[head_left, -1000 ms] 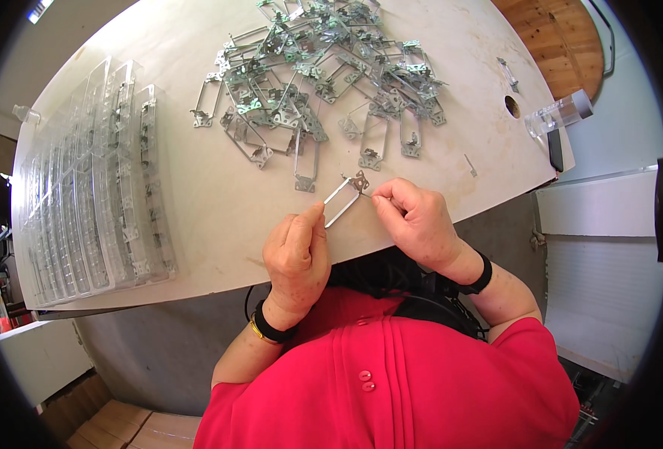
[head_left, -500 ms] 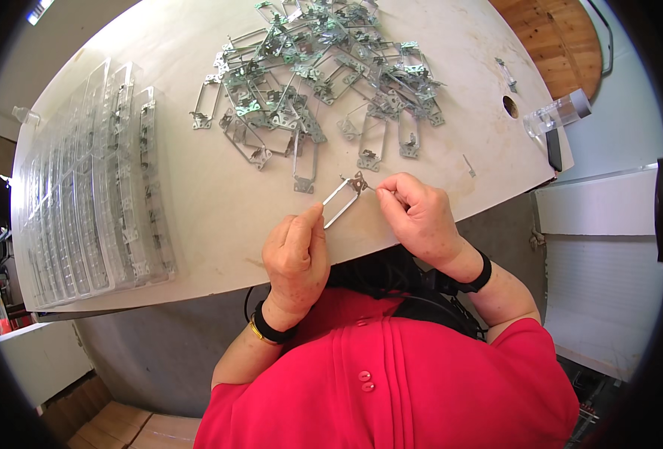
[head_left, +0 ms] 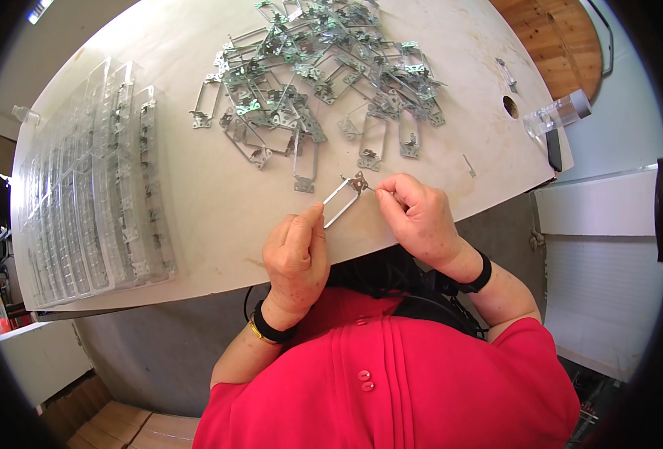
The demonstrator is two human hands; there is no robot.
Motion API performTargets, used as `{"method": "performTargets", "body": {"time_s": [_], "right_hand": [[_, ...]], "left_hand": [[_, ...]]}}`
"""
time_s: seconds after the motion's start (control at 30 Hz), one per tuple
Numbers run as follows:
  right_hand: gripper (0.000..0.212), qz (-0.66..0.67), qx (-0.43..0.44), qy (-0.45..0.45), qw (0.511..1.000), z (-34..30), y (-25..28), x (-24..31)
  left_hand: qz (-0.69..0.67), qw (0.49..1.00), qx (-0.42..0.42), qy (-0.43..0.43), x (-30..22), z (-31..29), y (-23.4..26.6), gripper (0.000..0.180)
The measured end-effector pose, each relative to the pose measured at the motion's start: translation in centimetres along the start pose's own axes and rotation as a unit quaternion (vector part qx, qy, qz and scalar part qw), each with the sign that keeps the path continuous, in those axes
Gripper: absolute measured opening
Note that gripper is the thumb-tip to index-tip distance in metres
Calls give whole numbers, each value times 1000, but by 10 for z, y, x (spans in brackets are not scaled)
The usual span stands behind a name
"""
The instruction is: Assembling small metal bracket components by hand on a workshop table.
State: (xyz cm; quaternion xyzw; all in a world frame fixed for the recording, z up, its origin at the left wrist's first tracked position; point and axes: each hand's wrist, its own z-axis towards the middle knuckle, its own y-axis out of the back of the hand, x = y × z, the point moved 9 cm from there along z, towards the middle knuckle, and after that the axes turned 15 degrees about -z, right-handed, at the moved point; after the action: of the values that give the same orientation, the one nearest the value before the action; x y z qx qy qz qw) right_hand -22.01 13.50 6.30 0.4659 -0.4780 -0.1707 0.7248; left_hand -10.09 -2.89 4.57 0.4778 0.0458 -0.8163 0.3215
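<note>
My left hand is closed round the near end of a long, narrow metal frame, which slants up and to the right above the table's front part. The frame's far end carries a small bracket with holes. Beside that bracket, my right hand is pinched at the tip on a thin piece that reaches the bracket; it is too small to name. Beyond both hands lies a tangled pile of similar metal frames, with several loose ones at its near edge.
On the left stand clear plastic trays filled with metal parts. At the right edge are a clear bottle lying on its side, a round hole in the table, and small metal pieces. A round wooden top is beyond.
</note>
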Motion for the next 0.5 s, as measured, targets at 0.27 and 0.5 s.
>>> {"method": "performTargets", "body": {"time_s": [0.27,0.5], "right_hand": [[6,-2,-11,8,1000,2,1,2],[6,1,-14,7,1000,3,0,-1]], "left_hand": [[-2,1000,0,-5,0,1,0,19],[-1,1000,-2,-2,-1,1,0,20]]}}
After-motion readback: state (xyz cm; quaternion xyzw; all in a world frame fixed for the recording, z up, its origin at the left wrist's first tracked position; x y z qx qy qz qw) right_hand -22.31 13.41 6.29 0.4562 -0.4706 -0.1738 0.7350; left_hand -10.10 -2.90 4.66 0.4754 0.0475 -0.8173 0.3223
